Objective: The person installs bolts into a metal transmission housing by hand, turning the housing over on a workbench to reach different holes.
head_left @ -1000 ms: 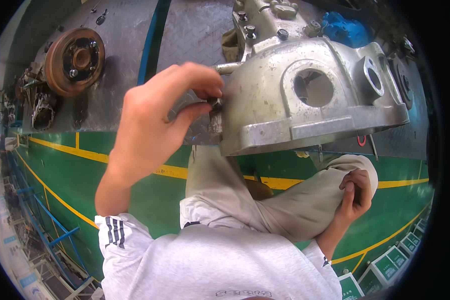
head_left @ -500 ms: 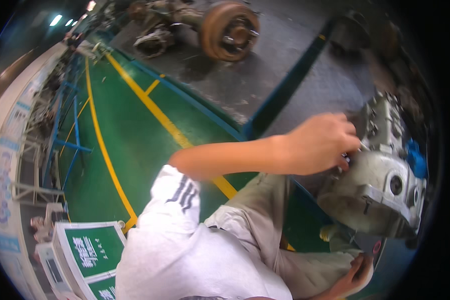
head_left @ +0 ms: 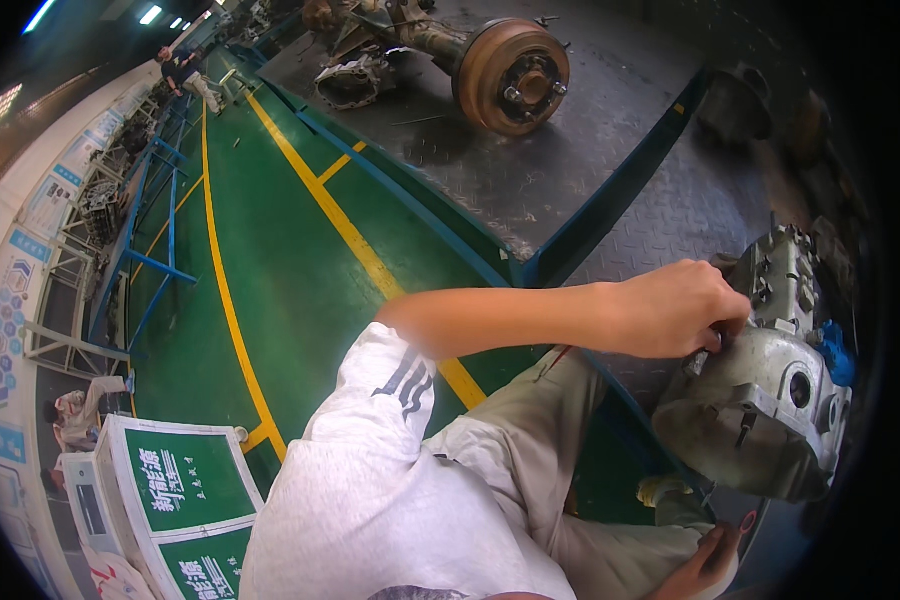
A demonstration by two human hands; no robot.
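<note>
Left fingers pinch a fitting beside the housing, long axis narrowing away; right fingers unclear.

Dull silvery bell-shaped metal housing.

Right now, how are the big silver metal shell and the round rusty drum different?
The silver shell is grey, while the rusty drum is brown. The shell is bulky and uneven; the drum is round like a wheel. The left hand is at the shell's side, none at the drum. Both look metal.
</note>
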